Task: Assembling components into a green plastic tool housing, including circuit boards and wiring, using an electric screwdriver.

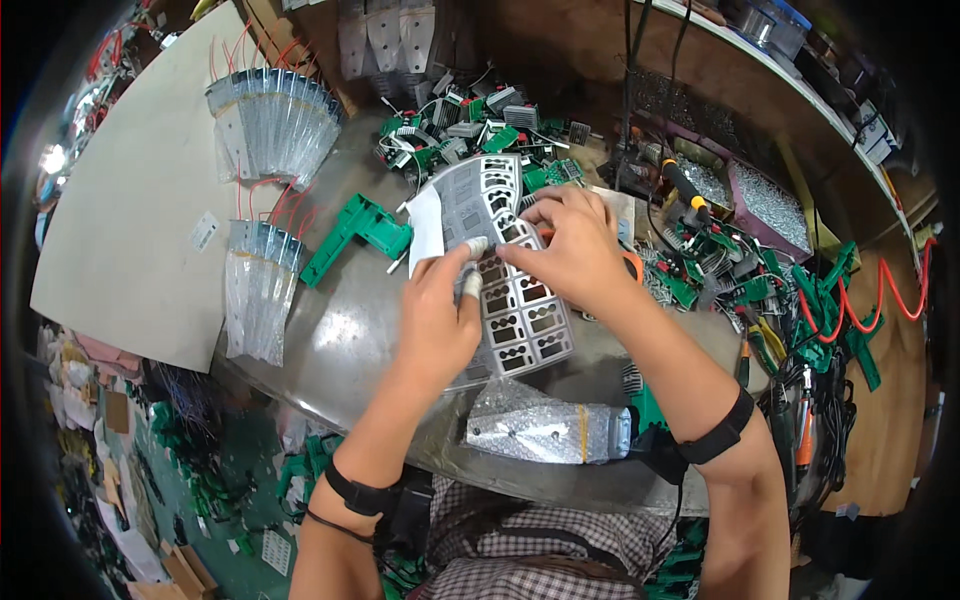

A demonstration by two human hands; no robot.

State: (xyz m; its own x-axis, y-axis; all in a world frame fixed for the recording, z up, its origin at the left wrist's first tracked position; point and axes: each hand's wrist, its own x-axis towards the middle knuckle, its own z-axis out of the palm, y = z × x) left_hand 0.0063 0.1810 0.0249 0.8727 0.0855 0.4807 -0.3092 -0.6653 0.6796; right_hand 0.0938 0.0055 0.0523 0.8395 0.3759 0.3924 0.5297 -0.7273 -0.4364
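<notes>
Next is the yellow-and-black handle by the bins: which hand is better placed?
The right hand, most likely: it is nearer the yellow-and-black handle. The left hand is farther off, further left. Both hands are at the patterned sheet, so the right may need freeing first.

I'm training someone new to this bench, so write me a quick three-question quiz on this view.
1. True or false: the person's left hand and right hand are both at the patterned sheet.

2. What colour is the band around the bubble-wrapped pack?
A) Blue
B) Yellow
C) Black

3. Fill in the blank: white wraps cover fingertips of the ____ hand.

Key
1. True.
2. B: the band is yellow.
3. left.
</notes>
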